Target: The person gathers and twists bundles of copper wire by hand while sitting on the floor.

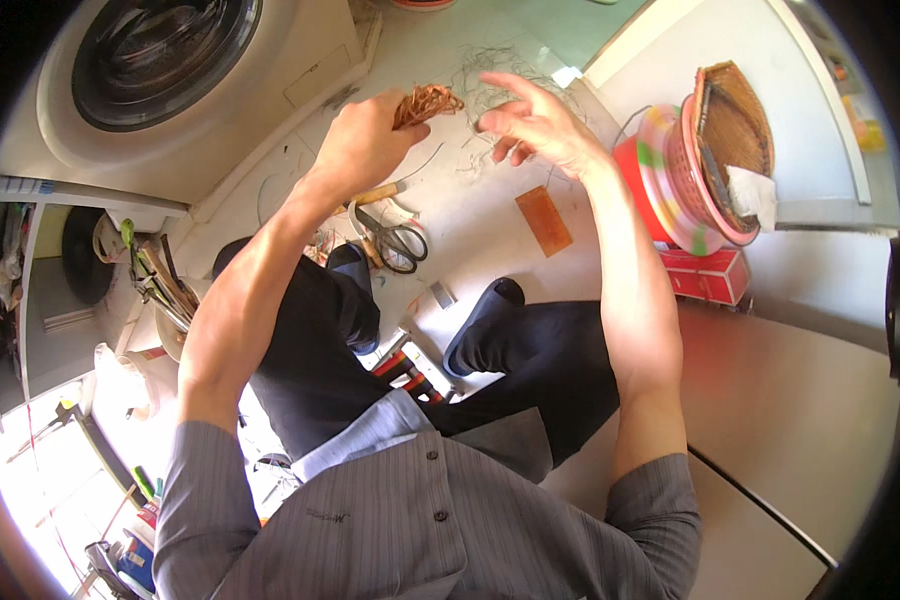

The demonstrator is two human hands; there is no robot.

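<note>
My left hand (371, 139) is closed around a crumpled bundle of copper-coloured wire (426, 105), whose loops stick out past the thumb. My right hand (529, 124) is empty, with its fingers spread and slightly blurred, to the right of the bundle and apart from it. Behind the right hand, a loose tangle of thin dark strands (487, 67) lies on the pale floor. Closer to me are black-handled scissors (399, 244) and a wooden handle (376, 193) beside them. A flat orange-brown rectangular piece (544, 221) rests below my right hand.
A front-loading washing machine (300, 45) stands at upper left. On the right, a woven scoop (735, 124) and a pink plastic basket (688, 172) lean by a red box (705, 276). A small grey piece (442, 295) lies between my slippered feet. Sticks and tools (161, 281) crowd the left.
</note>
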